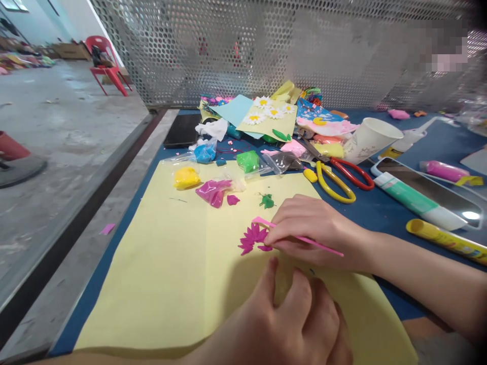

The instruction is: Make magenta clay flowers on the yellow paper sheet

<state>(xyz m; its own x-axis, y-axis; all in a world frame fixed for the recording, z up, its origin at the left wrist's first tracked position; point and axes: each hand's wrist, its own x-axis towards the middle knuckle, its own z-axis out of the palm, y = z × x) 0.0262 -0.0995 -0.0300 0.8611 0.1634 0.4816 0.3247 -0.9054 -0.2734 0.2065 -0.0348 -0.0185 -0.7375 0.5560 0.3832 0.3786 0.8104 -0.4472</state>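
Petals (250,237): apparently being placed; light fingertip pressure needed
Right hand (310,223): at petals' 3 o'clock, pinching pink tool (319,246)
Left hand (300,319): 5 o'clock, half-curled, contents unclear

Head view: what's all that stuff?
Sheet: one, yellow, centre
Flower: one, magenta, on sheet
Clay bags: five, mixed, behind flower
Daisies: four, white, back
Scissors: one, red-yellow, right
Cup: one, white, right
Phone: one, dark, right
Packet: one, green, by phone
Tube: one, yellow, right edge
Table: one, blue, beneath
Chair: one, red, left
Mesh: one, grey, back
Scraps: many, mixed, back
Tool: one, pink, over sheet
Left hand: one, bare, bottom
Right hand: one, bare, on tool
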